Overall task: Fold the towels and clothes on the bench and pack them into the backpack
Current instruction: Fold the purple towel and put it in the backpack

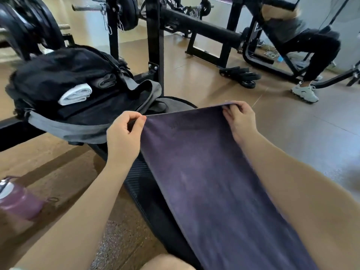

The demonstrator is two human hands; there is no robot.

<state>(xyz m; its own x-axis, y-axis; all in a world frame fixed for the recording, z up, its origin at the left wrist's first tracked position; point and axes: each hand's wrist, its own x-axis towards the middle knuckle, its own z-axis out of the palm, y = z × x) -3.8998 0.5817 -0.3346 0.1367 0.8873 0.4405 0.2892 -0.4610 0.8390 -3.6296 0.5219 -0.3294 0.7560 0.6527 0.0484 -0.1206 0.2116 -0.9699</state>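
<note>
A dark purple towel (pixel 210 172) stretches from its far edge down toward me over the black bench (pixel 148 193). My left hand (pixel 124 137) pinches the towel's far left corner. My right hand (pixel 240 115) pinches the far right corner, so the far edge is held taut. To the left, at the bench's far end, lies the open black and grey backpack (pixel 64 125). Inside it sit a rolled white towel (pixel 76 94) and a folded grey cloth (pixel 104 80) on dark folded clothes.
A pink bottle (pixel 19 199) lies on the floor at the lower left. Black rack posts (pixel 154 41) and weight plates (pixel 27 26) stand behind the backpack. A person (pixel 303 45) sits on a machine at the far right. Small plates (pixel 243 76) lie on the floor.
</note>
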